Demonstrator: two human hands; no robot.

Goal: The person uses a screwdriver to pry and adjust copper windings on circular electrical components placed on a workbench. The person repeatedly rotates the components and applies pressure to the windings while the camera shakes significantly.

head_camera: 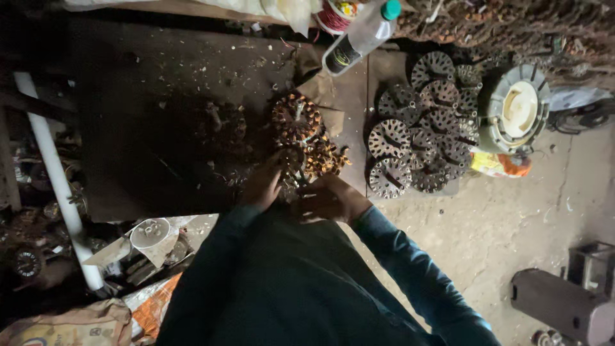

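My left hand (pixel 261 186) and my right hand (pixel 328 198) are together at the near edge of a dark work board (pixel 154 128). Both close around a round copper-wound motor stator (pixel 307 161) held between them. A second copper-wound stator (pixel 295 118) lies just beyond it on brown paper (pixel 343 96). The fingers are partly hidden by the windings and the dim light. My dark blue sleeves fill the lower middle of the view.
A pile of bare round slotted stator cores (pixel 423 128) lies to the right, next to a white round fan housing (pixel 516 109). A clear plastic bottle (pixel 362 35) lies at the top. A white pipe (pixel 54 173) runs down the left. A grey metal box (pixel 564 301) sits bottom right.
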